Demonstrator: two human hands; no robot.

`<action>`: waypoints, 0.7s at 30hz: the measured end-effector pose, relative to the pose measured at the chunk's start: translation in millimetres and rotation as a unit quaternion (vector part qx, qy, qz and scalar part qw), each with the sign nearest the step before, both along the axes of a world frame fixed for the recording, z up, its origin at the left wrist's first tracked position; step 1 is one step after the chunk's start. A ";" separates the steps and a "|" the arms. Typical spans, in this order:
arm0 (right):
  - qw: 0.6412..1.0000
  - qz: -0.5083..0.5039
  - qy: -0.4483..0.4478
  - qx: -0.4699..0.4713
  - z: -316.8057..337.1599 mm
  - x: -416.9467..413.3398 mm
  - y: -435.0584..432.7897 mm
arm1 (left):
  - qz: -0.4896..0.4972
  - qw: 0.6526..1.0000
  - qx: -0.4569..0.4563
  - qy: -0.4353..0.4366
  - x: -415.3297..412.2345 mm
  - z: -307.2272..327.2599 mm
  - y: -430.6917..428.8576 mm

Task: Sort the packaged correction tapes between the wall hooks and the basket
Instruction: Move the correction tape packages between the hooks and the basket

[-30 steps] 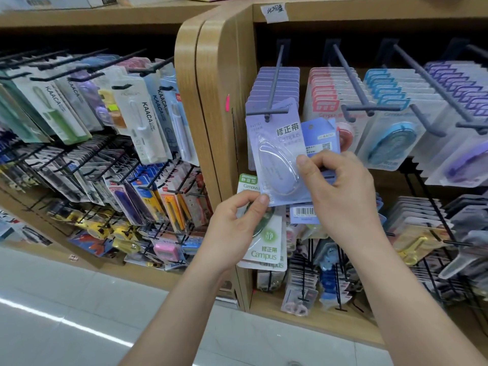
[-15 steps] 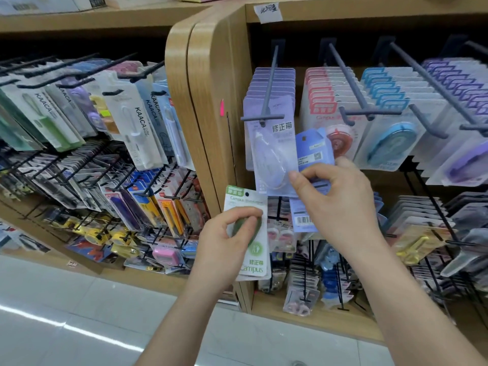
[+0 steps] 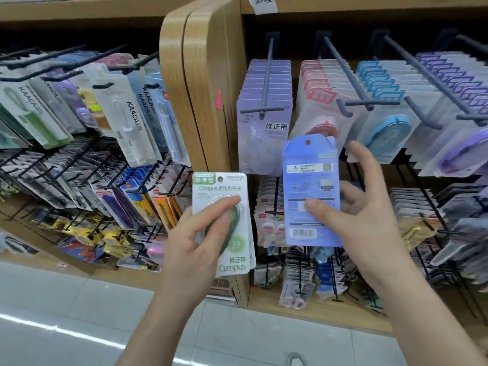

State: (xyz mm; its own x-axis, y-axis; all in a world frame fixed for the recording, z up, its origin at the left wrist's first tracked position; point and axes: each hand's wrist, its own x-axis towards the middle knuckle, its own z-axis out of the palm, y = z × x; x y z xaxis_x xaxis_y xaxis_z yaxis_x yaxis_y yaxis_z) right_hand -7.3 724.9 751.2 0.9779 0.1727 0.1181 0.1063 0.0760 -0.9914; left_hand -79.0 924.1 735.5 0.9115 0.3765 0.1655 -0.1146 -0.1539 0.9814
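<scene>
My left hand (image 3: 196, 237) grips a green and white Campus correction tape pack (image 3: 224, 223), thumb across its blister, in front of the wooden divider. My right hand (image 3: 361, 204) pinches a blue pack (image 3: 311, 186) with its printed back and barcode facing me, thumb on the front and fingers spread behind. A lilac pack (image 3: 260, 138) hangs at the front of the leftmost grey hook (image 3: 265, 83), above and left of the blue pack. No basket is in view.
More hooks to the right carry rows of pink (image 3: 319, 93), blue (image 3: 383, 101) and purple (image 3: 454, 83) packs. A wooden divider (image 3: 200, 83) separates a left rack of pens and KAACA packs (image 3: 126, 114). Lower hooks hold small stationery. Grey tiled floor (image 3: 79, 313) lies below.
The lilac pack my right hand held at the hook's tip now hangs on the hook, released. My right hand has dropped lower, keeping only the blue pack. My left hand has lowered slightly with the green pack.
</scene>
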 end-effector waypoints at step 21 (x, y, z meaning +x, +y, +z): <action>0.992 -0.046 0.064 -0.096 -30.1 -51.8 -11.6 | -0.189 0.967 -0.167 -0.044 20.2 -11.7 -63.7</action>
